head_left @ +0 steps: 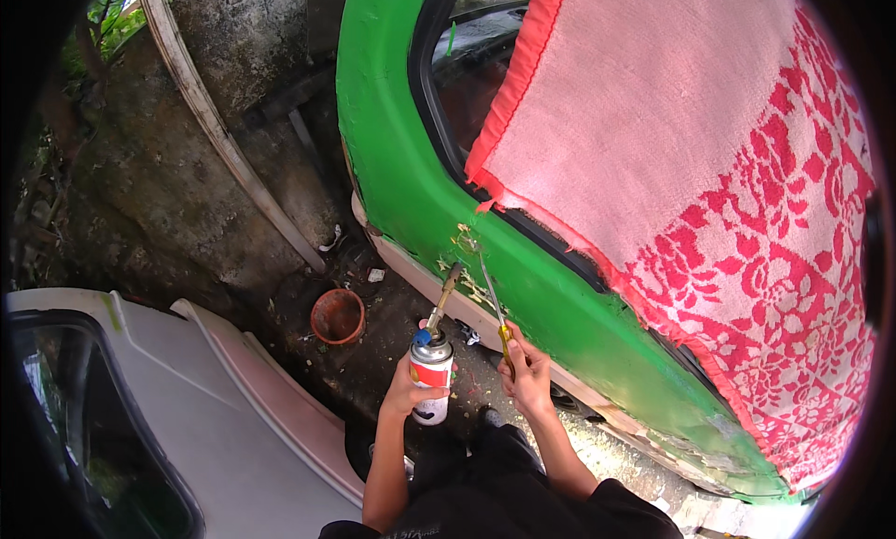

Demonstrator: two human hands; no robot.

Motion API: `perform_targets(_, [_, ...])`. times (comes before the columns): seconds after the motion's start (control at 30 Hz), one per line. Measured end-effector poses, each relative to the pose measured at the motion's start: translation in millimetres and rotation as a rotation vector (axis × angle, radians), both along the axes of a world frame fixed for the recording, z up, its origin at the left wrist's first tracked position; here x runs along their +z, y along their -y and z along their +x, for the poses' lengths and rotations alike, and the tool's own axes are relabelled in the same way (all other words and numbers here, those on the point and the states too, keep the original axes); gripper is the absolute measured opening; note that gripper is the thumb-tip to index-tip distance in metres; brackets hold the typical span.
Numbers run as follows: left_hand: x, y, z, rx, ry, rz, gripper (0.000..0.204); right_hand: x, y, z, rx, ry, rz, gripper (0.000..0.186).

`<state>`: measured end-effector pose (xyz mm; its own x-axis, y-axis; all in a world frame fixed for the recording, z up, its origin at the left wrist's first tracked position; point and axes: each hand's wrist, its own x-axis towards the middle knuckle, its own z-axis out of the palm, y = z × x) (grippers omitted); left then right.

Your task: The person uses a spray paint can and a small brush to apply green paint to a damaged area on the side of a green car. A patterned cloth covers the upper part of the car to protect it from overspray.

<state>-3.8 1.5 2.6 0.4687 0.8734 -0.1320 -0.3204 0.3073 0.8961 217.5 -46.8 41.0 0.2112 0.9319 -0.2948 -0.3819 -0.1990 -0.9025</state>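
Observation:
My left hand [407, 390] grips a white and red gas canister [431, 378] fitted with a blow-torch head [446, 294] and blue knob; its nozzle points at the car's green bodywork [392, 147]. I see no flame clearly. My right hand [525, 376] is closed on a yellow-handled metal tool [507, 343], whose long thin shaft reaches up to a patch of lifted, flaking paint [464, 236] beside the nozzle. A pink and red patterned cloth [644, 91] drapes over the car's window and upper side.
A pale vehicle [215, 418] with dark glass stands at the lower left. A terracotta-coloured bucket [338, 315] sits on the dirty ground between the vehicles. Behind it a long curved pale strip [215, 128] leans on a stained wall [243, 35]. Foliage shows at the upper left.

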Motion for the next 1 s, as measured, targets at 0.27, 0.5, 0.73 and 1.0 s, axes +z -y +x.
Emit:
perform_targets(0.27, [-12.2,6.5,-13.0,0.048,-0.037,-0.001,0.071,0.5,0.5,4.1,-0.003,-0.038,-0.011,0.044])
perform_targets(0.5, [-23.3,28.8,-41.3,0.219,-0.042,0.000,0.071,-2.9,2.6,3.3,-0.025,0.014,0.009,0.043])
perform_targets(0.73, [-19.7,41.2,-56.6,0.353,-0.073,0.027,0.067,-6.5,0.7,-1.7,-0.017,0.036,0.014,0.043])
perform_targets(1.0, [-15.4,53.7,-50.3,0.443,-0.082,0.006,0.066,-2.5,-17.9,-16.0,-0.016,0.038,0.014,0.043])
